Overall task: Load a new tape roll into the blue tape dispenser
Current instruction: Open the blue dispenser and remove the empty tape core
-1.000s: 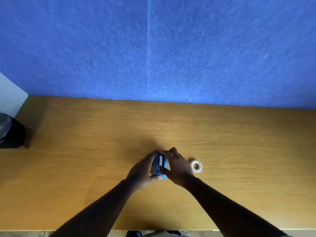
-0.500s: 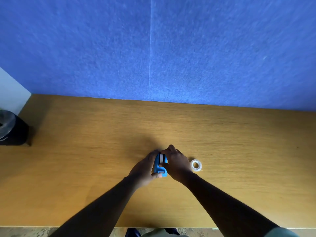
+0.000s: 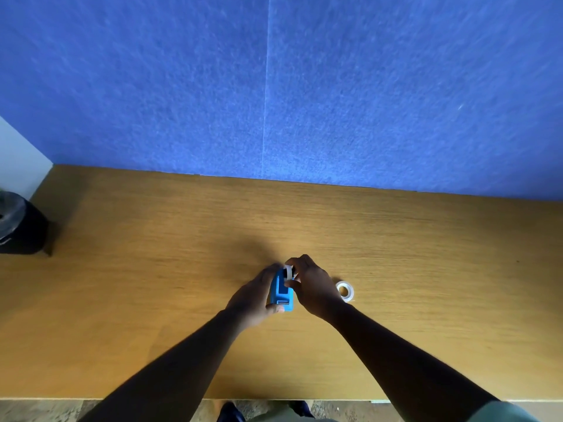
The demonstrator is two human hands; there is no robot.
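The blue tape dispenser (image 3: 281, 292) stands on the wooden desk (image 3: 152, 269), lengthwise toward me. My left hand (image 3: 254, 298) wraps its left side, thumb on the near end. My right hand (image 3: 313, 287) pinches a small white and black spool (image 3: 288, 272) at the dispenser's far end, half lifted out of the slot. A clear tape roll (image 3: 345, 291) lies flat on the desk just right of my right hand, apart from it.
A blue felt partition (image 3: 274, 86) rises along the desk's far edge. A black bin (image 3: 18, 226) stands beyond the desk's left end. The desk's near edge runs along the bottom, with floor and my shoes below it.
My right hand's fingers have shifted from over the dispenser's top to its far end, and the spool now shows raised above the slot. The clear roll has not moved.
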